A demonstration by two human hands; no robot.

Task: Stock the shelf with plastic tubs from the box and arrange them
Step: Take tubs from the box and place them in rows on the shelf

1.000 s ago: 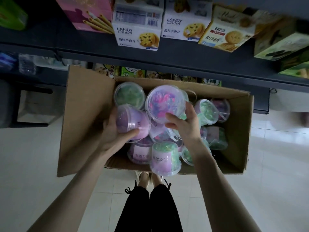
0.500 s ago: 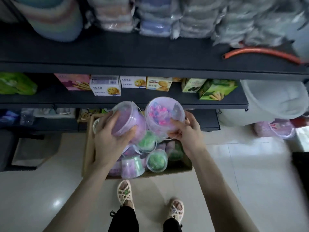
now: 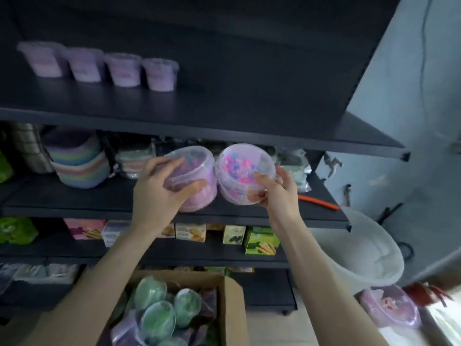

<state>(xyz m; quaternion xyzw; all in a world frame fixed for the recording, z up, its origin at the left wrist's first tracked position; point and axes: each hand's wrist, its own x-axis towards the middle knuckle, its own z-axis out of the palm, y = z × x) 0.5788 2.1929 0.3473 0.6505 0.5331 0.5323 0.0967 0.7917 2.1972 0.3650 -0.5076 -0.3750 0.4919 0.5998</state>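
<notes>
My left hand (image 3: pixel 159 189) grips a purple plastic tub (image 3: pixel 197 181) by its lid and side. My right hand (image 3: pixel 275 193) holds a second purple tub (image 3: pixel 243 171) whose clear lid shows pink and blue pieces inside. Both tubs are side by side in the air in front of the second shelf. A row of several purple tubs (image 3: pixel 99 66) stands upright at the left of the top dark shelf (image 3: pixel 249 116). Below, the cardboard box (image 3: pixel 232 308) on the floor holds several more tubs with green and purple contents (image 3: pixel 159 313).
The second shelf (image 3: pixel 74 208) carries stacked pastel bowls (image 3: pixel 77 163), wrapped packs and an orange hose (image 3: pixel 319 202). Biscuit boxes (image 3: pixel 192 232) line the shelf under it. A white bucket (image 3: pixel 369 255) and another purple tub (image 3: pixel 391 308) sit on the floor at the right.
Both hands lifted the two tubs out of the box and raised them to the level of the second shelf. My view tilted up, and the top shelf came into sight.
</notes>
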